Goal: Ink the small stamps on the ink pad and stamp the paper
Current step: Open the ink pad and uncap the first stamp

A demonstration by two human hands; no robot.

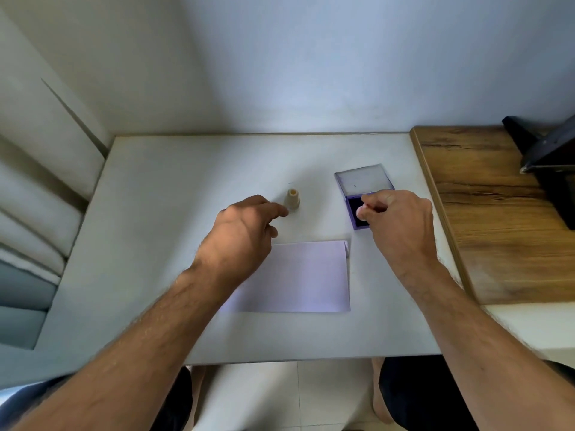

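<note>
A small beige stamp [293, 199] stands upright on the white table [161, 244]. My left hand [241, 231] is just left of it, its fingertips touching or nearly touching the stamp's base. The purple ink pad [354, 209] lies open, its clear lid [364, 179] folded back. My right hand [398, 223] hovers over the pad, its fingers curled and pinching a small pale object [361, 213], apparently a second stamp, against the dark ink. A white sheet of paper [298, 278] lies in front of both hands, partly hidden by my left forearm.
A wooden surface [485, 219] adjoins the table on the right, carrying a dark device [547, 160] at its far end. Pale cushions [34, 206] line the left side. A wall stands right behind the table.
</note>
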